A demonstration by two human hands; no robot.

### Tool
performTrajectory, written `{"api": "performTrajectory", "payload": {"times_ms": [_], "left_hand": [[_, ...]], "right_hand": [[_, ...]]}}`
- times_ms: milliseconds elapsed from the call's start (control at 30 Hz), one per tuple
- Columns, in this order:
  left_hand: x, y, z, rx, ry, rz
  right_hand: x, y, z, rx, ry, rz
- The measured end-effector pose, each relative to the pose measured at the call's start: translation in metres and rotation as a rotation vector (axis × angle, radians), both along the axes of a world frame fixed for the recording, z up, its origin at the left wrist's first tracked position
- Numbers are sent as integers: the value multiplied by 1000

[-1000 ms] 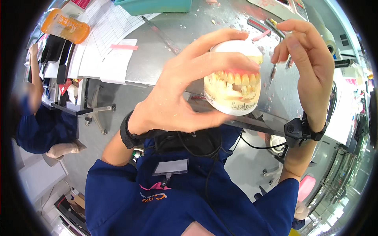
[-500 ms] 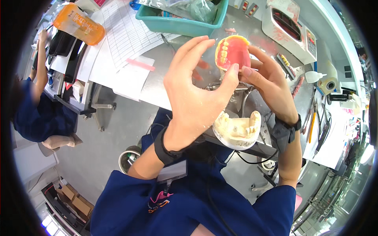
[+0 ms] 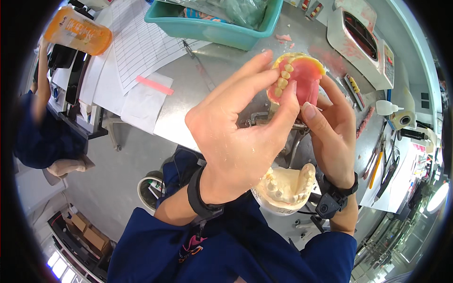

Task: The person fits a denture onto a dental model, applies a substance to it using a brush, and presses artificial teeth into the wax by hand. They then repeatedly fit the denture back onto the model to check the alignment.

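Metal bench (image 3: 236,57): left hand (image 3: 233,122) and right hand (image 3: 335,134), curled, pinch a glossy pink arch (image 3: 304,78).

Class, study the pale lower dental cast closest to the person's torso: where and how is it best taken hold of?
Probably by the white base of the dental cast, coming from the person's own side and gripping across its curve. That rounded wall faces the navy top, while the toothed ridge points up, and the left hand and right hand crowd the far side.
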State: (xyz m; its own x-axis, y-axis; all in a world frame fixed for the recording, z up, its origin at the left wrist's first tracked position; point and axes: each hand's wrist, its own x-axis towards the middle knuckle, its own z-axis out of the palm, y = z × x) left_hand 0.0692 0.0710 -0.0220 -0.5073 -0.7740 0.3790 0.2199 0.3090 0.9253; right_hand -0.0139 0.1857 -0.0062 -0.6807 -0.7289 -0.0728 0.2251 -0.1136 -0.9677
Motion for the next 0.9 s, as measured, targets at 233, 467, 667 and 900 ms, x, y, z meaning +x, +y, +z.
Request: {"api": "performTrajectory", "payload": {"times_ms": [233,467,667,900], "left_hand": [[-2,3,1,137,91,-61],[0,3,3,136,66,-47],[5,-14,9,92,52,-297],[22,-59,25,167,-203,-720]], "right_hand": [[-1,-1,-1,-28,12,16],[0,0,0,-14,29,20],[-5,2,3,-21,40,70],[19,20,25,176,802,-187]]}}
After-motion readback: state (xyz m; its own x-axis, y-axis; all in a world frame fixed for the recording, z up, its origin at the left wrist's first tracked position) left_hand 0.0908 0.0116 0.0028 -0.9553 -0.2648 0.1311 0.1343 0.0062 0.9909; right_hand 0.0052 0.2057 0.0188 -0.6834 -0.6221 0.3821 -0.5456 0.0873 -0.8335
